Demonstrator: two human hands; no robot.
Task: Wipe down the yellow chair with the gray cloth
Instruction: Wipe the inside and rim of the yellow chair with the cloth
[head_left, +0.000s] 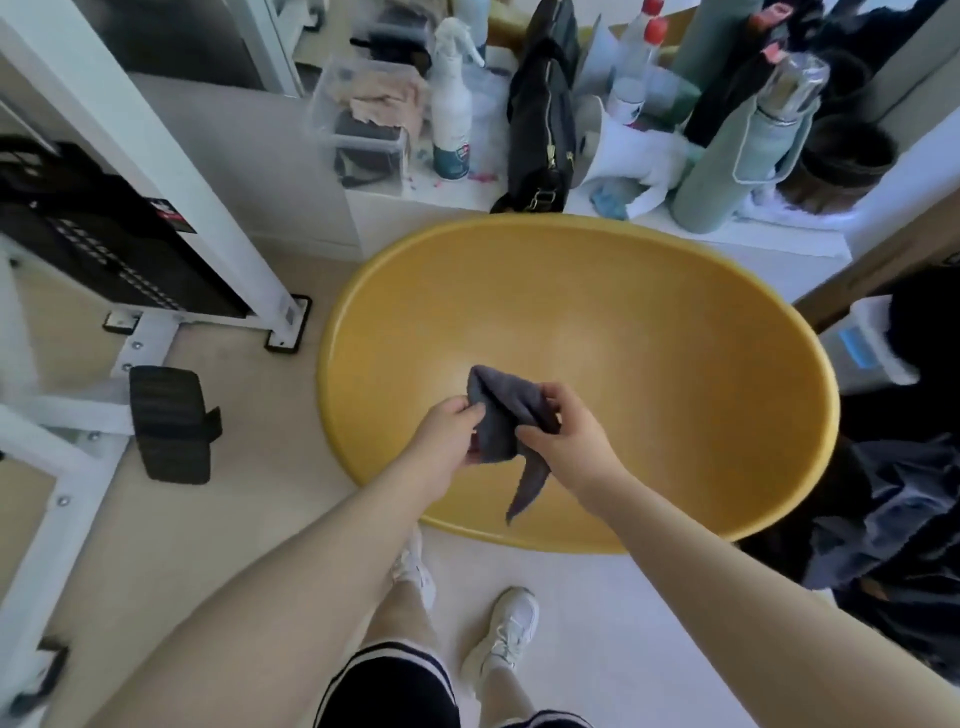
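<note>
Mid-frame, left hand (451, 432) and right hand (563, 435) pinch the gray cloth (500, 422) above the yellow chair (649, 364); its loose dangling corner risks slipping free.

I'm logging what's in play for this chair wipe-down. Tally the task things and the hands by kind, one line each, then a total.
Yellow chair: 1
Gray cloth: 1, held over the seat
Hands: 2, left hand and right hand, both gripping the cloth
Total: 4
</note>
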